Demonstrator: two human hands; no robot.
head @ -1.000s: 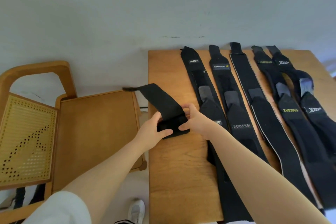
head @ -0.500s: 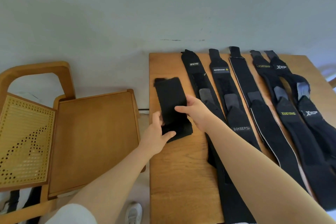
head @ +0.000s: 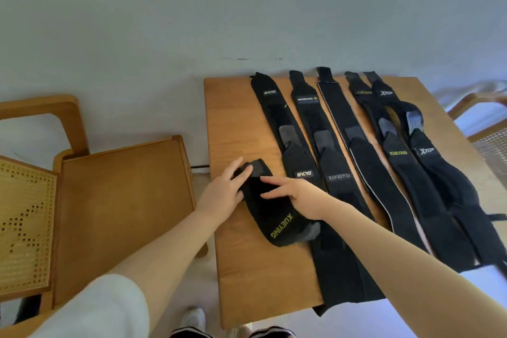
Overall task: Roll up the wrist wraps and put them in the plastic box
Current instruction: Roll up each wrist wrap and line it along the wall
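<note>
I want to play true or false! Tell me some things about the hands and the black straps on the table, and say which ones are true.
1. Both hands touch the same wrap. True: the left hand and right hand rest on the XUEYING wrap.
2. That wrap lies on the chair. False: it lies on the table; the chair stands beside it.
3. Other wraps lie stretched out flat on the table. True, such as the BOKEERSI wrap.
4. A plastic box stands on the table. False: no box is in view.
</note>
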